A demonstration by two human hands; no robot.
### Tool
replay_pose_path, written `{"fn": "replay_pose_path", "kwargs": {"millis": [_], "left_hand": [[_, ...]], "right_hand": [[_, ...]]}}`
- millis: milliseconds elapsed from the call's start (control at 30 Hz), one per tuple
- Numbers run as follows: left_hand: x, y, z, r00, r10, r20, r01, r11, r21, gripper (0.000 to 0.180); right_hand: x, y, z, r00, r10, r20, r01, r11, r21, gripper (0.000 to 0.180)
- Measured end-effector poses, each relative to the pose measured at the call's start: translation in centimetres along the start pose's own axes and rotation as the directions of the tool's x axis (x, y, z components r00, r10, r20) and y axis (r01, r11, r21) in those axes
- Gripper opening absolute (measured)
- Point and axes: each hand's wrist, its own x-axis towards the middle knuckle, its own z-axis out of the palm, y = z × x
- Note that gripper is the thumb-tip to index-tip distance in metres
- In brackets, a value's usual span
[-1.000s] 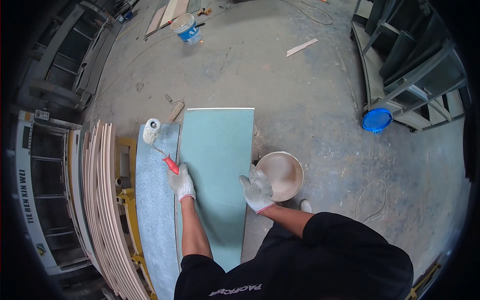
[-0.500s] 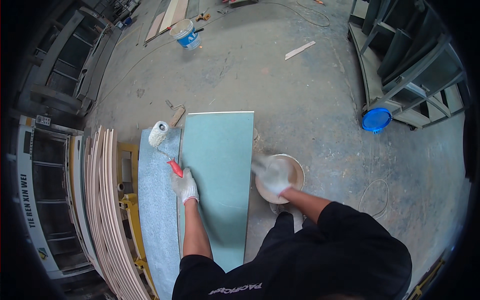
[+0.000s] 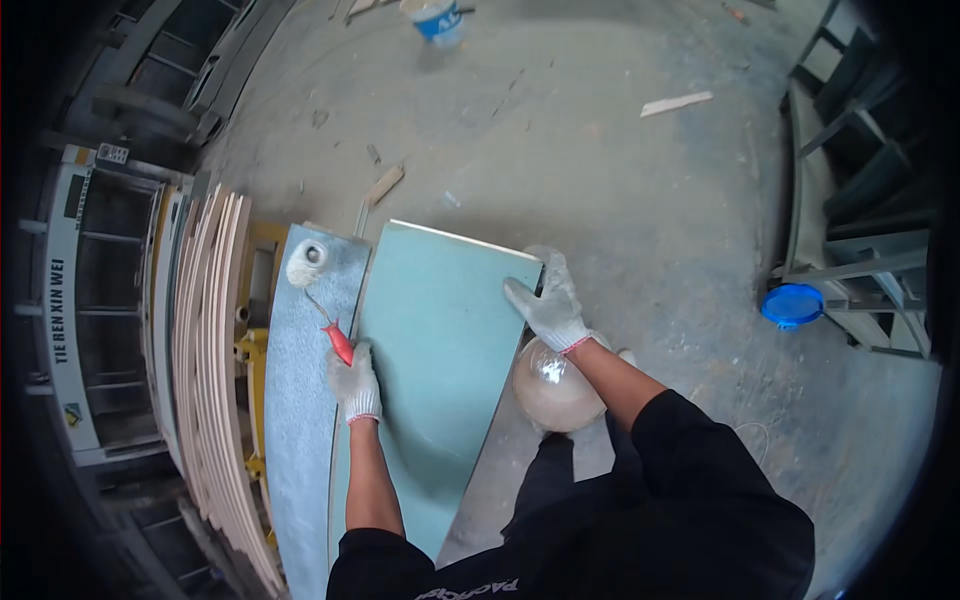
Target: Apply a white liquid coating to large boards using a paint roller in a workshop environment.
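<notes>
My left hand [image 3: 355, 388], in a white knit glove, is closed around the red handle of a paint roller [image 3: 338, 345]. The roller's fluffy white sleeve points away, above a blue-grey speckled panel [image 3: 300, 420]. Beneath that hand lies the left part of a long pale green board [image 3: 440, 330]. At the board's far right corner, my gloved right hand [image 3: 556, 308] grips the edge, thumb on top and fingers along the outer side; the fingertips are partly hidden. A round bucket [image 3: 560, 395] with pale contents and a shiny highlight stands just below my right wrist.
Stacked thin boards [image 3: 205, 370] stand on edge at the left, beside a yellow frame [image 3: 255, 350]. Another roller [image 3: 382, 186] lies beyond the panels. Farther off are a blue-and-white bucket [image 3: 435, 20], a wood strip [image 3: 677, 104], a blue lid [image 3: 793, 305] and a metal rack [image 3: 860, 270].
My right hand has gone from over the bucket to the green board's far right corner and taken hold of it. The board now sits slanted in view; the whole view has turned and shifted.
</notes>
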Motion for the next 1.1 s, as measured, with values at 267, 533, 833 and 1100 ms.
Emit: {"fn": "replay_pose_path", "kwargs": {"millis": [267,533,833,1100], "left_hand": [[-1.0,4.1,1.2,0.978,-0.158,-0.139,0.167,0.985,0.051,0.031],[-1.0,4.9,1.5,0.965,-0.194,-0.179,0.210,0.975,0.077,0.030],[-0.7,4.3,2.0,0.961,-0.193,-0.196,0.212,0.974,0.079,0.027],[-0.6,4.9,2.1,0.955,-0.222,-0.195,0.242,0.967,0.085,0.027]], "right_hand": [[0.9,-0.4,0.2,0.993,-0.005,-0.114,0.007,1.000,0.014,0.045],[1.1,-0.1,0.7,0.983,-0.062,-0.171,0.071,0.996,0.047,0.034],[1.0,0.2,0.8,0.985,-0.002,-0.173,0.020,0.994,0.105,0.028],[1.2,0.2,0.7,0.974,-0.081,-0.210,0.108,0.987,0.121,0.025]]}}
